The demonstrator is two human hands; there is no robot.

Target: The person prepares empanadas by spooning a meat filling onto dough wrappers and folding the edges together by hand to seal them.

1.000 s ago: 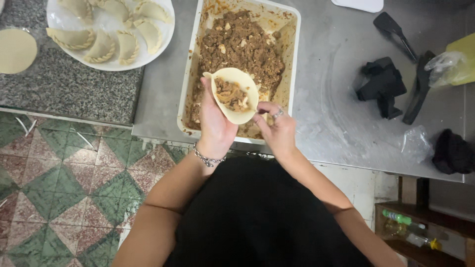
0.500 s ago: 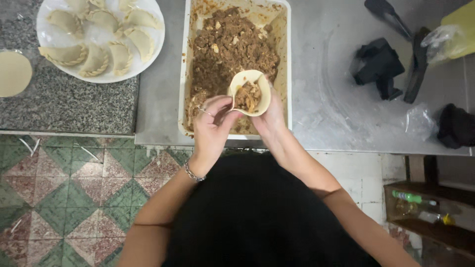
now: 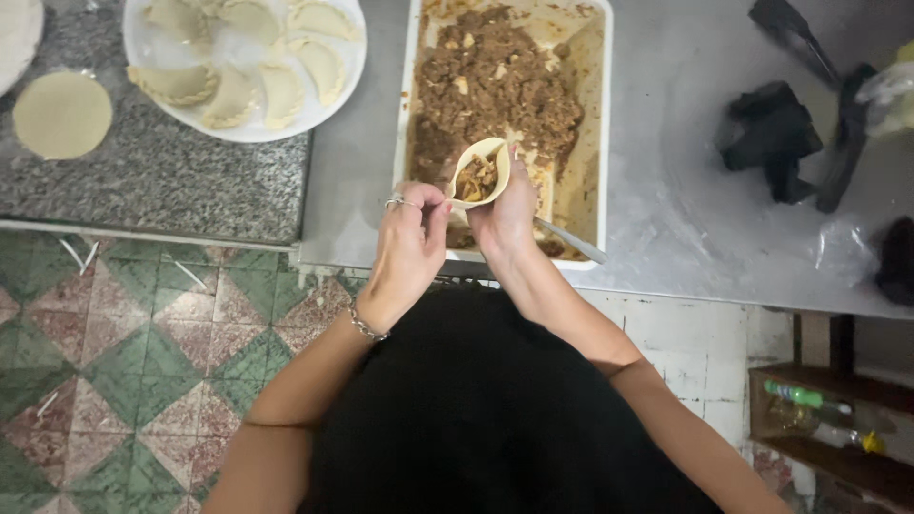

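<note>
While my right hand cups the filled dough round over the near end of the white tray of brown mince, my left hand pinches its near edge, fingers closed on the dough. Round half-folded, filling visible. Spoon handle rests in tray. Plate of folded pastries and 1 flat disc lie left on the bench.

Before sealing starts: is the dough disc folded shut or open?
Half folded, open: the dough disc curls between both hands, filling visible inside.
</note>
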